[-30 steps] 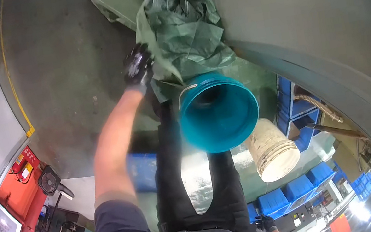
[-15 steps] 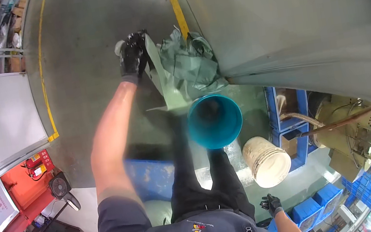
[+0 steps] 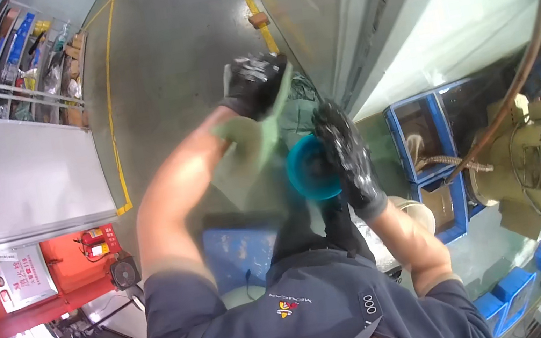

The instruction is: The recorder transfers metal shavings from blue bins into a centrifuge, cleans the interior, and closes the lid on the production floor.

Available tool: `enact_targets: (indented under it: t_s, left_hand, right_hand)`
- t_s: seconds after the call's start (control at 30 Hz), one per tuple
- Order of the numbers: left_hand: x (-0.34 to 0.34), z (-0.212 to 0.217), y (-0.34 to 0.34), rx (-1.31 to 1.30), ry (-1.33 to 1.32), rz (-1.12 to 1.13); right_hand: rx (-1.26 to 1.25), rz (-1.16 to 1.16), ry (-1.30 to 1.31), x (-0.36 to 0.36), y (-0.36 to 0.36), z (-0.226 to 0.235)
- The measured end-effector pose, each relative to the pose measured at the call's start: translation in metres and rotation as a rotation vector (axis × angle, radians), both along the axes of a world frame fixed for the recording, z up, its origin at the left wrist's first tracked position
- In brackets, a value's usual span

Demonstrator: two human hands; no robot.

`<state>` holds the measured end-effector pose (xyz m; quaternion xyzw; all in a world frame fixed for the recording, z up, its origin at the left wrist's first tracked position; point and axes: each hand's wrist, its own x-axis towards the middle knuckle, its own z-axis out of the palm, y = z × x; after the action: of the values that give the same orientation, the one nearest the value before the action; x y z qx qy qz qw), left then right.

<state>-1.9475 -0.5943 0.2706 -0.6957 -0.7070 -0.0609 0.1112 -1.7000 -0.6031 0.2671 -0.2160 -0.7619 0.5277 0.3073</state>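
My left hand (image 3: 258, 84), in a shiny black glove, is closed on a pale green sheet (image 3: 265, 143) that hangs down and is smeared by motion. Over the right side of a teal bucket (image 3: 301, 177) is my right hand (image 3: 347, 153), gloved in black too. Its fingers are stretched out and nothing shows in them. The hand and forearm hide part of the bucket, whose inside looks dark. Behind the bucket lies crumpled grey-green sheeting (image 3: 297, 116), mostly covered by my hands and the pale sheet.
A cream bucket (image 3: 421, 214) stands under my right forearm. Blue crates (image 3: 453, 154) and a yellowish machine (image 3: 530, 156) with a hose are to the right. By my legs sits a blue box (image 3: 238, 255). A grey panel (image 3: 348, 36) rises at the far right.
My left hand has moved right with the pale green sheet, which has swung closer to me. My right hand has come up from the lower right to the teal bucket. The view has shifted.
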Motion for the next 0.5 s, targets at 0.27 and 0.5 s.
enact_targets:
  t_s: [0.27,0.5]
  left_hand:
    - [0.119,-0.009,0.02,-0.487,-0.107,-0.121]
    - [0.171,-0.042,0.022,-0.523,-0.043,-0.07]
  right_hand:
    - [-0.021,-0.187,-0.299,0.071,-0.043,0.005]
    - [-0.789,-0.415,0.023,0.096,-0.093,-0.046]
